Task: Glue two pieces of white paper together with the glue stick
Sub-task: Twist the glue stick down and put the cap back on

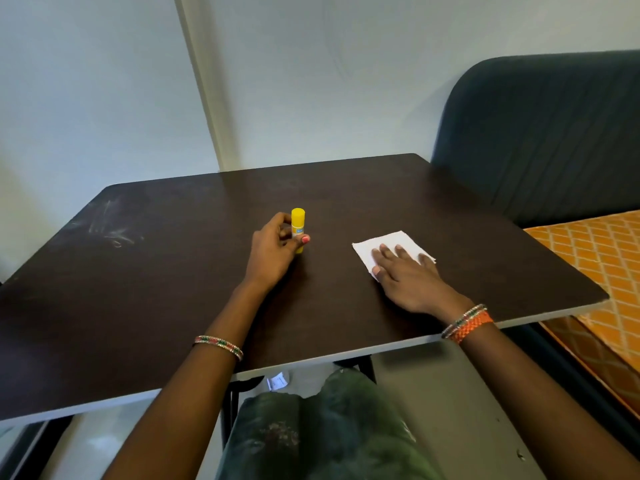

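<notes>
The glue stick (298, 230), a short yellow plastic cylinder with its cap on, stands upright near the middle of the table (173, 271), pinched by the fingers of the left hand (273, 249). The right hand (403, 271) lies flat, fingers spread, pressing on the white paper (384, 242), a thin squarish piece to the right, well apart from the stick. Whether two sheets are stacked there I cannot tell. With the cap on, gluing looks either unstarted or finished. The tabletop is dark, smooth and scuffed.
</notes>
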